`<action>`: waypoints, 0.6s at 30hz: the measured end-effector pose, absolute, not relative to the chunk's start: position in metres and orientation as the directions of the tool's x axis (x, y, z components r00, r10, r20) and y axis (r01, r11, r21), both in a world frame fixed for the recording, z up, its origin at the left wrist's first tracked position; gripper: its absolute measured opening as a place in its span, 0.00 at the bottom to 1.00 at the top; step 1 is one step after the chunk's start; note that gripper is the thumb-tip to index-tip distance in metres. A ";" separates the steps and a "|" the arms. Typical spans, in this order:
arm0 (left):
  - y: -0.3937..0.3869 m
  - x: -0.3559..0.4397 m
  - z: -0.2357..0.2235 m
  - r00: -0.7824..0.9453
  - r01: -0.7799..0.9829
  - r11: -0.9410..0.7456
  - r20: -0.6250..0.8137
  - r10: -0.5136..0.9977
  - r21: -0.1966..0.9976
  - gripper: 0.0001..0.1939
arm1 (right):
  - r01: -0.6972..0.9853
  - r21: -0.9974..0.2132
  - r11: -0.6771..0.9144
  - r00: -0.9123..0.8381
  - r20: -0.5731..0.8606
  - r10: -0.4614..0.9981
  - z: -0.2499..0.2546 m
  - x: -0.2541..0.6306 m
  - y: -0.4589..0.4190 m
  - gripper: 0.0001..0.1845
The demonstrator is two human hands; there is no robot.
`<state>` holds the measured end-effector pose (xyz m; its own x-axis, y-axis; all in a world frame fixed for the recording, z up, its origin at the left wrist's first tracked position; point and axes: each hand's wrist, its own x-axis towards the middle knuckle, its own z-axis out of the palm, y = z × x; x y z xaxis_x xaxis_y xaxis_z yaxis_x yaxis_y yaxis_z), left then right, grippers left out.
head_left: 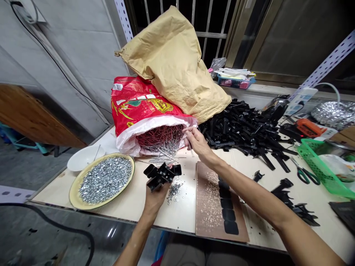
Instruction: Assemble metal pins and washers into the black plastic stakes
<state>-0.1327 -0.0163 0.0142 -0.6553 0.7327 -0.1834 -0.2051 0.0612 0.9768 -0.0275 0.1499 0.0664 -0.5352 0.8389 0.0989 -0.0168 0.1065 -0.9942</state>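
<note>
My left hand (155, 199) is closed around several black plastic parts (162, 175), held above the front of the table. My right hand (198, 143) reaches to the mouth of a red woven bag (135, 101), its fingers bent together at the white rim; what they pinch, if anything, is too small to make out. Thin metal rods (162, 138), some dark red and some silver, spill out of the bag. Small loose washers (175, 188) lie just right of my left hand. Left of it stands a yellowish dish (74, 193) heaped with silver washers (107, 179).
A tan paper sack (177, 66) leans over the red bag. Black plastic parts (241, 129) are piled behind my right arm. A brown board (202, 221) carries black squares (227, 203) and pale crumbs. Scissors (305, 173), a green basket (313, 162) and a white bowl (83, 157) stand around.
</note>
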 end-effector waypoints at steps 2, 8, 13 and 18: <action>-0.014 -0.135 0.019 -0.700 -0.118 0.125 -0.172 0.693 0.985 0.15 | 0.153 -0.981 -0.120 -0.676 -0.192 0.712 0.080 -0.010 0.139 0.12; -0.007 -0.135 0.025 -0.623 -0.059 0.112 -0.125 0.772 0.992 0.19 | 0.279 -0.914 0.294 -0.870 -0.111 0.481 0.115 0.021 0.128 0.14; -0.002 -0.130 0.023 -0.585 -0.013 0.204 -0.173 0.792 0.979 0.21 | 0.296 -0.674 0.677 -0.949 -0.125 0.290 0.146 0.012 0.134 0.20; -0.006 -0.129 0.029 -0.583 0.115 0.229 -0.120 0.804 0.967 0.22 | 0.361 -0.501 0.787 -0.932 -0.205 0.298 0.161 0.001 0.127 0.08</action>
